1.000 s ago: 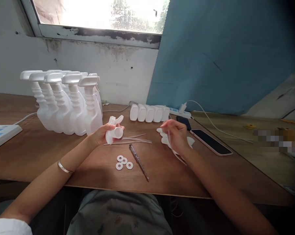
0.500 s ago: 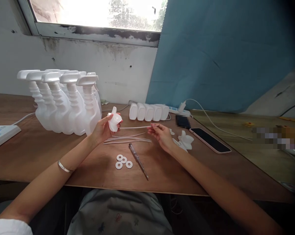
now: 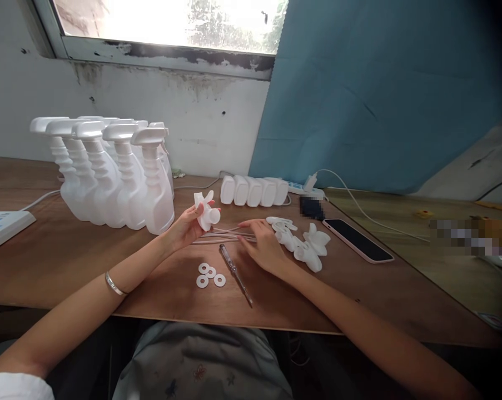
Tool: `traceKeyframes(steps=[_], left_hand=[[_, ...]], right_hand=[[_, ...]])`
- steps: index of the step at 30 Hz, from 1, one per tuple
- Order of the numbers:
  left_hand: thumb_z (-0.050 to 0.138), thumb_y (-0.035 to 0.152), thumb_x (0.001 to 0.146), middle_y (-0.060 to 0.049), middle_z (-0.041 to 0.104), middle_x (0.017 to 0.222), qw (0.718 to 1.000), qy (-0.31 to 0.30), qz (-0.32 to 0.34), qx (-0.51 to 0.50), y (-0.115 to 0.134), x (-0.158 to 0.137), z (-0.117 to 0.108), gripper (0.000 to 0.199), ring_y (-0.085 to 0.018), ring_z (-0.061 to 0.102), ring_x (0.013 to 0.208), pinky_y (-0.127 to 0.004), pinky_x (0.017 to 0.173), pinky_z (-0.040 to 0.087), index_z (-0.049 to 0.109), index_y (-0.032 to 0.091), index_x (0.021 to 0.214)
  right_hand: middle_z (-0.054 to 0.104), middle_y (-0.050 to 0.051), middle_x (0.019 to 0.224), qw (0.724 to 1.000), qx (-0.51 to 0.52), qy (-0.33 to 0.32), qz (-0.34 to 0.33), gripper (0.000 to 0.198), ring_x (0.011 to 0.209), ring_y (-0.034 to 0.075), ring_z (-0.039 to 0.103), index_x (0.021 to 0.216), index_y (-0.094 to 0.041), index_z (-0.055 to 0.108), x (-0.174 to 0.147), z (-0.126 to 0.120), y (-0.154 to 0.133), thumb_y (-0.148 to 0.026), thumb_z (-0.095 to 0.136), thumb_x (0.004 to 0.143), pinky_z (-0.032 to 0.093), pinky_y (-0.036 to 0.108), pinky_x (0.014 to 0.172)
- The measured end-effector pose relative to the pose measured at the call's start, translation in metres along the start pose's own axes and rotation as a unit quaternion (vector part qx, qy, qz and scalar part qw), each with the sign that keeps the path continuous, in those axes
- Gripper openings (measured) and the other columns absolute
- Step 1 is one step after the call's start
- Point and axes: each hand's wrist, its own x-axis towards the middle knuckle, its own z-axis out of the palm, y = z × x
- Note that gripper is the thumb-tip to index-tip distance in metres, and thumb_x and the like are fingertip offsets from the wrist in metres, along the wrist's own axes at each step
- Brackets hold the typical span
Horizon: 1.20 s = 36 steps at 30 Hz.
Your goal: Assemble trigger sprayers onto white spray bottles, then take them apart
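White plastic piece (image 3: pixel 209 217): in our left hand, just above the table and near the left part of the thin tubes.
Left hand (image 3: pixel 188 223): fingers curled round the piece, our thumb on its near side; a silver bangle (image 3: pixel 115 284) circles the forearm.
Right hand (image 3: pixel 264 248): low over the right ends of the tubes, thumb and forefinger a narrow gap apart with tubes between them; whether we grip one, we cannot tell.
Thin tubes (image 3: pixel 219 238): a loose bundle lying crosswise on the table between our two hands.
Screwdriver (image 3: pixel 236 274): clear-handled, lying slantwise just nearer to us than the tubes, its tip toward us.
White rings (image 3: pixel 219 280): four, flat on the table left of the screwdriver, close together.
Loose white parts (image 3: pixel 311 251): a small heap just beyond our right hand, to its right.
White blocks (image 3: pixel 254 192): a row standing toward the wall, past both hands.
Spray bottles (image 3: pixel 159 194): upright in close rows on our left, heads on.
Phone (image 3: pixel 361 241): pink-edged, dark screen up, right of the heap.
Power strips: one (image 3: pixel 9 230) at our far left, another (image 3: pixel 317 193) behind the phone with a white plug (image 3: pixel 310 183) in it.
Blue cloth (image 3: pixel 359 94): hanging over the wall on our right, beside the window (image 3: pixel 171 22).
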Motion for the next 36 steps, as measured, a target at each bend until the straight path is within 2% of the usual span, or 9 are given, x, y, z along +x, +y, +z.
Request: traceKeyframes(steps=[4,7,10,12,14,17,21,24,36], left_hand=[[0.057,0.035,0.079,-0.005,0.063,0.076,0.999,0.024,-0.041,-0.006,0.002,-0.002,0.006,0.024,-0.012,0.058,0.061,-0.024,0.055,0.047,0.06,0.013,0.089],[0.053,0.034,0.079,-0.004,0.058,0.063,0.995,0.043,-0.085,-0.005,0.002,-0.002,0.009,0.025,-0.01,0.051,0.047,-0.021,0.045,0.042,0.06,0.01,0.081],[0.05,0.033,0.079,-0.002,0.053,0.054,0.992,0.048,-0.114,0.01,-0.001,0.0,0.007,0.026,-0.006,0.039,0.036,-0.017,0.034,0.03,0.059,0.01,0.076],[0.048,0.035,0.08,-0.001,0.05,0.05,0.99,0.047,-0.133,0.021,-0.004,0.002,0.004,0.027,-0.004,0.034,0.032,-0.015,0.032,0.025,0.059,0.01,0.075],[0.046,0.036,0.081,0.001,0.047,0.046,0.988,0.044,-0.148,0.03,-0.006,0.003,0.001,0.029,-0.002,0.03,0.03,-0.014,0.031,0.022,0.058,0.01,0.074],[0.047,0.039,0.08,0.003,0.042,0.042,0.983,0.045,-0.163,0.065,-0.007,0.004,-0.002,0.031,-0.002,0.026,0.029,-0.012,0.03,0.018,0.058,0.011,0.073],[0.049,0.042,0.078,0.005,0.039,0.039,0.976,0.03,-0.183,0.119,-0.011,0.003,0.002,0.032,-0.001,0.023,0.028,-0.013,0.029,0.015,0.057,0.012,0.072],[0.051,0.041,0.076,0.006,0.038,0.039,0.973,0.029,-0.186,0.134,-0.014,0.0,0.006,0.03,-0.001,0.021,0.028,-0.013,0.029,0.012,0.056,0.012,0.072],[0.046,0.038,0.082,0.004,0.042,0.042,0.965,0.037,-0.2,0.164,-0.016,0.003,0.005,0.03,0.0,0.021,0.029,-0.013,0.031,0.011,0.053,0.011,0.074]], right_hand=[[0.061,0.005,0.072,0.996,-0.006,-0.086,-0.013,0.016,0.076,0.019,0.052,0.073,-0.018,0.057,-0.008,0.002,-0.027,-0.033,0.056,0.078,0.041,0.033,0.071],[0.058,0.0,0.062,0.988,-0.004,-0.148,0.03,0.027,0.063,0.015,0.052,0.078,-0.018,0.057,-0.012,0.004,-0.035,-0.042,0.065,0.069,0.038,0.027,0.059],[0.059,-0.002,0.061,0.981,0.049,-0.177,0.07,0.021,0.055,0.011,0.052,0.076,-0.018,0.057,-0.012,0.006,-0.032,-0.039,0.062,0.072,0.036,0.023,0.052],[0.06,-0.001,0.06,0.985,0.076,-0.138,0.066,0.016,0.053,0.01,0.052,0.071,-0.018,0.058,-0.01,0.005,-0.028,-0.033,0.057,0.076,0.037,0.022,0.052],[0.06,0.001,0.063,0.995,0.078,-0.047,0.032,0.011,0.055,0.01,0.053,0.074,-0.017,0.057,-0.009,0.002,-0.026,-0.028,0.055,0.078,0.04,0.022,0.053],[0.062,0.003,0.073,0.988,0.088,0.077,-0.105,0.008,0.06,0.011,0.055,0.087,-0.018,0.052,-0.01,-0.004,-0.026,-0.018,0.052,0.079,0.045,0.023,0.055],[0.065,0.009,0.088,0.918,0.104,0.109,-0.367,0.028,0.078,0.015,0.062,0.102,-0.02,0.044,-0.019,-0.014,-0.03,-0.011,0.053,0.078,0.052,0.027,0.063],[0.065,0.012,0.096,0.873,0.048,0.113,-0.472,0.029,0.088,0.019,0.063,0.1,-0.021,0.046,-0.023,-0.02,-0.03,-0.009,0.055,0.075,0.054,0.028,0.064],[0.063,0.01,0.097,0.905,-0.005,0.149,-0.399,0.02,0.098,0.019,0.06,0.089,-0.019,0.046,-0.017,0.001,-0.026,-0.007,0.053,0.076,0.055,0.03,0.071]])
